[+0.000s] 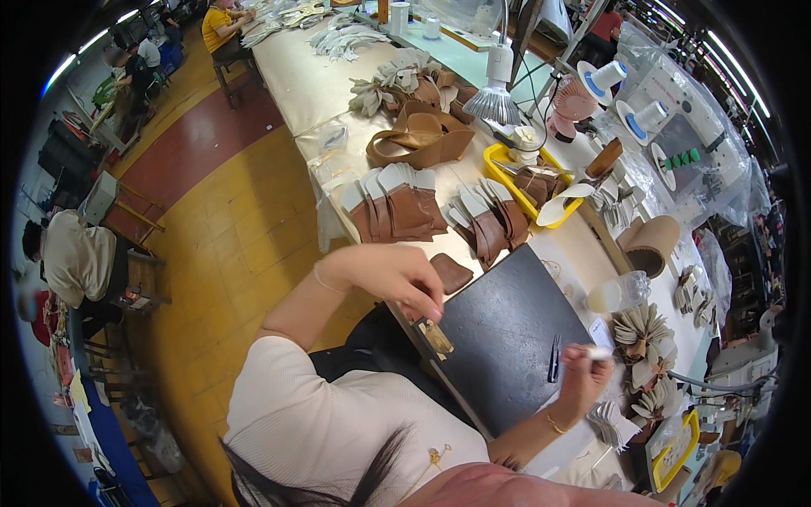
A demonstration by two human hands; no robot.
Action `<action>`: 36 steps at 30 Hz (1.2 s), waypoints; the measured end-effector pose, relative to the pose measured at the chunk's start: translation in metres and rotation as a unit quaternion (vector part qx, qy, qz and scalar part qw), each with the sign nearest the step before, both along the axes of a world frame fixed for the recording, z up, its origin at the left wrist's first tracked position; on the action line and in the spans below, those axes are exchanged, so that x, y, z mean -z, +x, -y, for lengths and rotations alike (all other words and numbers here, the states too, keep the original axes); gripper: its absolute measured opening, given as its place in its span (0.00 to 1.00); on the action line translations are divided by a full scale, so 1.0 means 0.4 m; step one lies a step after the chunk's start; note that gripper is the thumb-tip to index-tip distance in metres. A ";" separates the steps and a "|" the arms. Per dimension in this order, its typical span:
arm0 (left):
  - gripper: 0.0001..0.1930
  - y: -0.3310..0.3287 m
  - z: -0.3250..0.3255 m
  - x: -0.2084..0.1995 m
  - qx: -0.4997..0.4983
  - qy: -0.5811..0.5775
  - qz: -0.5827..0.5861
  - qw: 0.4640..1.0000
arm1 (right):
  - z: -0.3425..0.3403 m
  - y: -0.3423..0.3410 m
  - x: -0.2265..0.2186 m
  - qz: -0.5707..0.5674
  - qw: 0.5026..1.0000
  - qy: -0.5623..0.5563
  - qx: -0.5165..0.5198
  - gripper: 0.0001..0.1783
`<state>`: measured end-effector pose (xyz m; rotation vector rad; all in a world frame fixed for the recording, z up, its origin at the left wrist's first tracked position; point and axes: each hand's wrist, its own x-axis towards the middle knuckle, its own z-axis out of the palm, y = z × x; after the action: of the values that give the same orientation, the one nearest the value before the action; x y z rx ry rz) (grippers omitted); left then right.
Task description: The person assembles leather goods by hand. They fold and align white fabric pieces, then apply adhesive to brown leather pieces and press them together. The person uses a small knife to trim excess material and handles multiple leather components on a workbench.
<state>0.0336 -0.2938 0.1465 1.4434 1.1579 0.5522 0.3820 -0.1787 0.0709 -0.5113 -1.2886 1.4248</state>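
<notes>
My left hand (390, 275) hangs above the left edge of a black work board (511, 325), fingers bent down and pinched together; what they hold, if anything, is too small to make out. Just below them, a worn brownish-yellow patch (436, 340) shows at the board's edge. My right hand (583, 384), at the board's right side, is closed round a small white piece (599, 353) that sticks out at the fingertips. Beside it on the board lies a pair of dark tweezers (554, 359). A brown leather piece (451, 273) rests by the board's far left corner.
Beyond the board stand stacks of brown leather pieces with pale tops (393, 207) and a yellow tray (553, 220). A lamp (493, 93) hangs overhead. To the right are a plastic bottle (621, 291), a cardboard tube (650, 245) and bundled pale pieces (644, 338).
</notes>
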 end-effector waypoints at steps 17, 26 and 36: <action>0.11 -0.319 0.144 -0.002 -0.226 0.337 0.685 0.605 | -0.102 0.244 0.086 -0.127 0.974 -0.018 0.184 0.09; 0.08 -0.492 0.233 0.012 -0.423 0.386 0.691 0.441 | -0.092 0.446 0.179 -0.166 0.951 -0.081 0.248 0.11; 0.07 -0.729 0.475 0.069 -0.589 0.397 0.612 0.349 | -0.109 0.589 0.274 -0.137 0.931 -0.087 0.326 0.12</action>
<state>-0.2580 -0.4838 0.1190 0.0166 0.2704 2.8930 0.6176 -0.1352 -0.0386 -0.7482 -0.6725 0.9990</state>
